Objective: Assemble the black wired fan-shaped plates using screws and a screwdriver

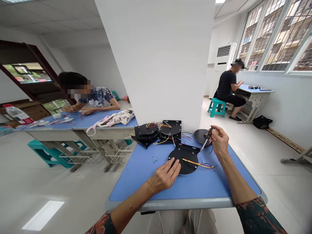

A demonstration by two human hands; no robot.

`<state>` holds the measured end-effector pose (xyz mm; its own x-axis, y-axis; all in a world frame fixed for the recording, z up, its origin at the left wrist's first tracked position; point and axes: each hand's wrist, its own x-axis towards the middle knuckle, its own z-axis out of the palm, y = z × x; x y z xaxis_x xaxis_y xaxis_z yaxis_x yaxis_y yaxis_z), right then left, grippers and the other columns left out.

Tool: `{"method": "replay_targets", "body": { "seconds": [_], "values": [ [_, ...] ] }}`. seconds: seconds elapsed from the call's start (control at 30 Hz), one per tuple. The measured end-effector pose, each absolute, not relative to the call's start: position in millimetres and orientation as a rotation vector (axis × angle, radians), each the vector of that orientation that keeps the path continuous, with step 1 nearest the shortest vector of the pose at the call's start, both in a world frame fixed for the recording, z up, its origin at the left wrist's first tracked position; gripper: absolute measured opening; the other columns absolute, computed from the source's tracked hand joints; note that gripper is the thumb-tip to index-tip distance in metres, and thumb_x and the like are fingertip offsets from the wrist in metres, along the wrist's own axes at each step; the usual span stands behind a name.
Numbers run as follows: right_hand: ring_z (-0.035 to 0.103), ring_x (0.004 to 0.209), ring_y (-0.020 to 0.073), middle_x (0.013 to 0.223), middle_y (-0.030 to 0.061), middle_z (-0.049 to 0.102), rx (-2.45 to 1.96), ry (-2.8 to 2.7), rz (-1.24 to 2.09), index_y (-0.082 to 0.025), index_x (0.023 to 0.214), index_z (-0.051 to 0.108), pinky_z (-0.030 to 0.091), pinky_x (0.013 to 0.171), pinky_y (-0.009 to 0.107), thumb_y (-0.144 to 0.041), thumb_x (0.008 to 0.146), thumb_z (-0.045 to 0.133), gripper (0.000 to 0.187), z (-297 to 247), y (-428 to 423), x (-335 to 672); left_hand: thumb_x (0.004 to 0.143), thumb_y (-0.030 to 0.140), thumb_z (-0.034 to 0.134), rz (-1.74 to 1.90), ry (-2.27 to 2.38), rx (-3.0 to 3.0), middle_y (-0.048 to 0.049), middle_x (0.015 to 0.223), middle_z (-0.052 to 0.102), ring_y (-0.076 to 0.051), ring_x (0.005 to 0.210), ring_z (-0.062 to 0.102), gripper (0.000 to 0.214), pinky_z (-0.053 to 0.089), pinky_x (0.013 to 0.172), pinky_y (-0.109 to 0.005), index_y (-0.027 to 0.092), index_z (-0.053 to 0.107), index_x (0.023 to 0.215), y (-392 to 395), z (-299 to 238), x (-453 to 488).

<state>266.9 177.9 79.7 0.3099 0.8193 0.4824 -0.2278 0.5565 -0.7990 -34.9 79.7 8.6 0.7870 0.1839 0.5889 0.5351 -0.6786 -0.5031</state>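
Note:
My left hand [165, 174] lies with its fingers stretched out on a black rounded plate [186, 155], which has screws near its rim and a raised, slotted edge at the far side. Red, yellow and black wires [201, 164] come out of the plate's middle and trail to the right. Pinched in my right hand [220, 140] is a screwdriver [207, 139] with a black handle, tilted so that its tip points down near the plate's far right corner. Several small screws [153, 160] lie on the blue tabletop [136, 182], left of the plate.
Black assemblies [170, 129] with loose wires stand at the table's back, against a white pillar [168, 65]. A black disc [200, 135] lies at the back right. One person [97, 97] sits at desks on the left; another person [229, 81] sits at a desk far right.

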Motion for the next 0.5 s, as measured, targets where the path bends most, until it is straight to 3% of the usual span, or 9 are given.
{"method": "replay_targets", "body": {
  "seconds": [0.23,0.5],
  "values": [
    [0.058,0.052,0.0119,0.082,0.0009,0.073,-0.756,-1.197,0.635,-0.021,0.106,0.067,0.05,0.049,0.028,-0.037,0.083,0.074,0.029,85,164,251,0.101,0.011,0.045,-0.647,-0.479,-2.273,-0.0211,0.13,0.07,-0.031,0.126,0.066,0.034,0.063,0.096,-0.041,0.005,0.062,0.13,76,13,-31],
    [0.059,0.055,0.0129,0.087,0.0033,0.072,-0.881,-1.358,0.561,-0.022,0.108,0.068,0.054,0.053,0.029,-0.04,0.086,0.068,0.028,75,163,243,0.1,0.012,0.049,-0.596,-0.47,-2.298,-0.0236,0.133,0.068,-0.032,0.125,0.066,0.03,0.063,0.093,-0.04,0.006,0.063,0.126,78,13,-33]
  ]
}}
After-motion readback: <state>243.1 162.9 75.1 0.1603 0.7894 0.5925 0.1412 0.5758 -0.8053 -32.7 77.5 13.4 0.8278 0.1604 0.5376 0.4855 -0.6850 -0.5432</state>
